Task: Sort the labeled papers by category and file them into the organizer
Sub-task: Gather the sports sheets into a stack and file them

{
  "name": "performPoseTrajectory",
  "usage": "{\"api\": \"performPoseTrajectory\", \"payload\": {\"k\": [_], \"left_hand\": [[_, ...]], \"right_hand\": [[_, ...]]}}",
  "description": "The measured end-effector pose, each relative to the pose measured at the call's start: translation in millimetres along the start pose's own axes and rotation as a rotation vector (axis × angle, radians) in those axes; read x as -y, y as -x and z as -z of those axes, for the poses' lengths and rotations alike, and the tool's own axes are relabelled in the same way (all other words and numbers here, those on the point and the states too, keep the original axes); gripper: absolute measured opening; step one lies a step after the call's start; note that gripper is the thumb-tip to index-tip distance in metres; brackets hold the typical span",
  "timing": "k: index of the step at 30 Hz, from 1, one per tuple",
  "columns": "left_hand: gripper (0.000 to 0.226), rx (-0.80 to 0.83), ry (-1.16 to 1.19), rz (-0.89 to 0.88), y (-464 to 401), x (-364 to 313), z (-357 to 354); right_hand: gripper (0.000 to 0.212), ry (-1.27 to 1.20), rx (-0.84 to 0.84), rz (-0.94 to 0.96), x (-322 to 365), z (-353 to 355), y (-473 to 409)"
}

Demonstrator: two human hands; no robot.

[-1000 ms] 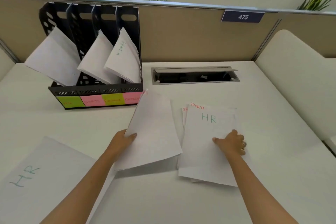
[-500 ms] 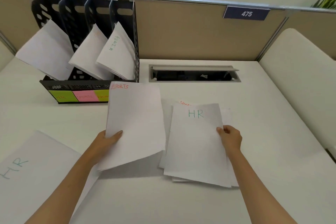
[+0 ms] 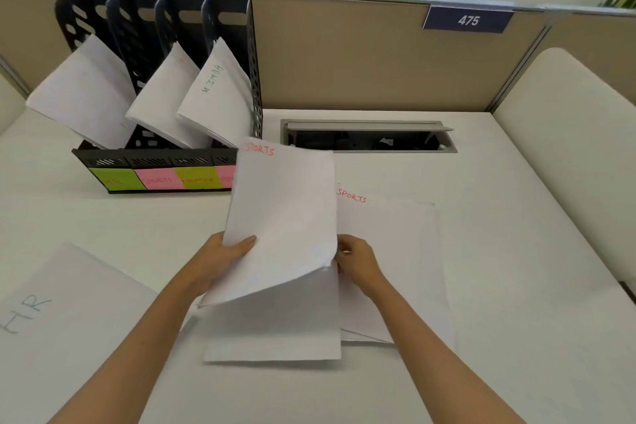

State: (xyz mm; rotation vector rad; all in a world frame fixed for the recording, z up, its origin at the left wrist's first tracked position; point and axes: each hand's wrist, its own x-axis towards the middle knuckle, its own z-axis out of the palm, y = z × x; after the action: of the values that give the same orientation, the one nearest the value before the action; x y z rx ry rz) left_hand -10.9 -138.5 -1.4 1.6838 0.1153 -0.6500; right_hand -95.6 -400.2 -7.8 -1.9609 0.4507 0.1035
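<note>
A white desk (image 3: 481, 286) was seen below a tan partition (image 3: 361, 62), with a black four-slot organizer (image 3: 165, 27) set at its back left; white papers leaned in three of the slots, one marked ADMIN (image 3: 213, 93). An HR sheet (image 3: 62, 313) lay flat at the near left, well apart from a stack (image 3: 395, 251) topped by a SPORTS sheet right of centre. A lifted SPORTS sheet (image 3: 282, 217) was gripped at its lower edge by the left hand (image 3: 220, 262), while its right corner was pinched by the right hand (image 3: 358, 262).
</note>
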Motion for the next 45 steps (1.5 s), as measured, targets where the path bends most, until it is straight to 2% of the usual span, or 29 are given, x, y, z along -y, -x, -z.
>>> {"api": "performPoseTrajectory", "payload": {"k": [3, 6, 8, 11, 13, 15, 17, 19, 20, 23, 26, 28, 30, 32, 34, 38, 41, 43, 45], "left_hand": [[0.024, -0.006, -0.029, 0.045, -0.1, 16.6, -8.4], [0.022, -0.032, -0.049, 0.066, 1.4, 28.8, -7.5], [0.021, -0.055, -0.046, 0.062, 1.3, 32.9, -4.9], [0.018, -0.067, -0.076, 0.042, 0.8, 36.5, -1.8], [0.017, -0.064, -0.108, 0.029, 0.0, 39.2, -1.0], [0.019, -0.059, -0.127, 0.018, -0.3, 41.5, -0.8], [0.018, -0.063, -0.119, 0.014, 0.3, 42.3, -0.5], [0.018, -0.056, -0.104, 0.013, 1.5, 41.0, -0.2], [0.018, -0.047, -0.092, 0.015, 2.2, 40.2, 0.0], [0.02, -0.029, -0.07, 0.028, 3.0, 38.2, 1.0], [0.021, -0.026, -0.071, 0.033, 2.7, 37.8, 1.1], [0.022, -0.022, -0.064, 0.036, 2.6, 38.6, 0.0], [0.023, -0.022, -0.06, 0.038, 2.8, 39.0, -0.4], [0.026, -0.012, -0.051, 0.043, 3.1, 38.6, 0.1], [0.033, 0.011, -0.036, 0.05, 4.4, 36.9, 1.3], [0.05, 0.025, -0.037, 0.069, 6.1, 34.0, 3.2], [0.054, 0.033, 0.012, 0.107, 7.5, 29.5, 2.6], [0.067, 0.036, 0.035, 0.124, 6.6, 26.5, 2.5], [0.074, 0.049, 0.058, 0.132, 7.0, 24.2, 2.4]], "right_hand": [[0.023, 0.036, -0.07, -0.004, 1.8, 2.2, 0.5], [0.032, 0.123, -0.352, -0.077, -5.8, 20.0, -0.2], [0.043, 0.261, -0.514, -0.208, -13.7, 35.3, -1.6], [0.07, 0.383, -0.541, -0.48, -15.4, 52.5, 0.3], [0.083, 0.355, -0.535, -0.522, -16.1, 58.6, -0.1], [0.086, 0.279, -0.56, -0.55, -19.3, 63.5, -2.3], [0.069, 0.252, -0.577, -0.562, -24.3, 68.9, -3.8], [0.025, 0.256, -0.575, -0.47, -28.3, 75.5, -4.0], [0.016, 0.221, -0.585, -0.398, -29.3, 78.7, -4.0], [0.016, 0.107, -0.74, -0.193, -17.3, 92.5, -4.3], [0.017, 0.025, -1.079, -0.015, 9.4, 116.2, -7.7], [0.017, -0.093, -1.25, 0.042, 24.5, 137.1, -12.2], [0.013, -0.208, -1.322, 0.061, 34.5, 155.6, -16.7], [0.014, -0.297, -1.297, 0.078, 40.5, 165.0, -21.3], [0.021, -0.266, -1.181, 0.091, 43.3, 160.4, -25.2], [0.028, -0.141, -0.775, 0.111, 37.8, 110.1, -29.1], [0.014, -0.1, -0.435, 0.096, 30.5, 58.4, -26.2], [0.031, -0.082, -0.249, 0.053, 26.0, 28.6, -22.4], [0.044, -0.038, -0.145, 0.03, 23.7, 5.6, -17.1]]}}
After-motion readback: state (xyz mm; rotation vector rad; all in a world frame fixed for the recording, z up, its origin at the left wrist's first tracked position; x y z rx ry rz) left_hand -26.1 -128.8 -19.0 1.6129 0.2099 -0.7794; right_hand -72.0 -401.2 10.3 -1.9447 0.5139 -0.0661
